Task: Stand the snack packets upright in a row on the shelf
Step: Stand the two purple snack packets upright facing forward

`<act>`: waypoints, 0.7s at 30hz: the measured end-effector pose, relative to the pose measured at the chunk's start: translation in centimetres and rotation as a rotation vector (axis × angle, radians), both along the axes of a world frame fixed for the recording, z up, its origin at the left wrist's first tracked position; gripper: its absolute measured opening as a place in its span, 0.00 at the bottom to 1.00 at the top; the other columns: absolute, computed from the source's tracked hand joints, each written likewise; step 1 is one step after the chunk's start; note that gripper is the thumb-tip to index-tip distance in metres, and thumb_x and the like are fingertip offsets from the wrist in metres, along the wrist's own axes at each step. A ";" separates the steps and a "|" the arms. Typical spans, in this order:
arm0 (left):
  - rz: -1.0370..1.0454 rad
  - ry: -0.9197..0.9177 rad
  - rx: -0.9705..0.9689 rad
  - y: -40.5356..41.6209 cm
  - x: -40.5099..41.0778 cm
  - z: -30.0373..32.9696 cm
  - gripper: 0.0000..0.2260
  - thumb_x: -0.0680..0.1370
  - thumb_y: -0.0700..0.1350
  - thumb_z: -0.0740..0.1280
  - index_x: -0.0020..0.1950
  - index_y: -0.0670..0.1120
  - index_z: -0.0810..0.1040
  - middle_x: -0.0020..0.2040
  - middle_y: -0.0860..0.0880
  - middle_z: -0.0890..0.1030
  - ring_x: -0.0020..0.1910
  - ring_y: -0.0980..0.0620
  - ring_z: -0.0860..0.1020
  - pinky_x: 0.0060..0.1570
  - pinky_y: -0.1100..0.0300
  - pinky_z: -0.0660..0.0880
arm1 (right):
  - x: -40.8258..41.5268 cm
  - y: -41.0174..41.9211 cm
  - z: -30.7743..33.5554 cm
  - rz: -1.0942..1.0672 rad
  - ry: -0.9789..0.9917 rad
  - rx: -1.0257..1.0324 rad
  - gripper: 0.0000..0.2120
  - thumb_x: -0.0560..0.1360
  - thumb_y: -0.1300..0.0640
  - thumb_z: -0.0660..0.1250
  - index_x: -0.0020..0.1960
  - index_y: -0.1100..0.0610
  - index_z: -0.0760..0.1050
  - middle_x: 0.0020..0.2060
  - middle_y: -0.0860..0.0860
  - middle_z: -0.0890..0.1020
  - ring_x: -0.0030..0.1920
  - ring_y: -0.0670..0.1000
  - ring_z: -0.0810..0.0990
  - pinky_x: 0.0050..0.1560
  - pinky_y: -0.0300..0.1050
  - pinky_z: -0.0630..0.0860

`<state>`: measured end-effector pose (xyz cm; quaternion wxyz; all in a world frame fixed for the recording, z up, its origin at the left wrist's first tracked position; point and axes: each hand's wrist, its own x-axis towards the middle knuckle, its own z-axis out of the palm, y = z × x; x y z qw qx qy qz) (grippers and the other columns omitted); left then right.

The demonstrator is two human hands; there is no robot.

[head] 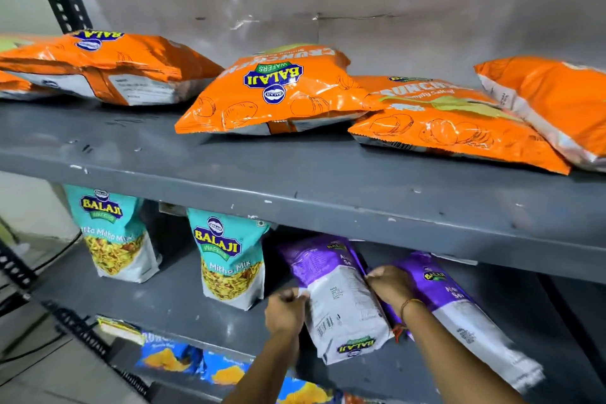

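Two hands on one purple-and-white snack packet [334,298] at lower centre of the head view, on the middle shelf [183,302], tilted, printed back outward. Left hand [284,311] with fingers pinched on its left edge; right hand [392,284] with fingers closed on its right edge. Second purple packet [459,315] just right, leaning. Two teal mix packets [229,259] upright at left. Orange wafer packets [275,92] lying flat across the upper shelf [295,174]. Blue packets [170,357] lower left.
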<state>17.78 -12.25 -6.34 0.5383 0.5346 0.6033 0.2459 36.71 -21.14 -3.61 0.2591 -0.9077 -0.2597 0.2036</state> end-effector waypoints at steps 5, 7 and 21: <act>-0.052 -0.278 0.102 -1.1 1.2 0.5 0.15 0.73 0.36 0.71 0.27 0.43 0.77 0.24 0.57 0.74 0.32 0.57 0.69 0.42 0.59 0.68 | -0.4 -3.4 0.5 -0.086 -0.084 0.408 0.06 0.73 0.60 0.68 0.41 0.56 0.84 0.40 0.54 0.88 0.43 0.53 0.85 0.48 0.48 0.79; -0.088 -0.422 0.158 -1.2 1.6 1.6 0.15 0.74 0.33 0.69 0.29 0.45 0.79 0.29 0.54 0.77 0.34 0.56 0.72 0.40 0.60 0.70 | -1.1 -4.7 1.1 -0.119 -0.144 0.617 0.07 0.74 0.64 0.68 0.44 0.56 0.84 0.39 0.53 0.88 0.40 0.53 0.85 0.46 0.43 0.78; -0.235 -0.489 0.230 0.4 1.4 1.4 0.04 0.76 0.37 0.70 0.41 0.42 0.80 0.41 0.44 0.83 0.43 0.49 0.78 0.50 0.51 0.76 | -4.4 -7.4 0.2 -0.061 -0.170 0.707 0.08 0.77 0.51 0.65 0.53 0.52 0.79 0.45 0.50 0.87 0.43 0.50 0.85 0.45 0.49 0.82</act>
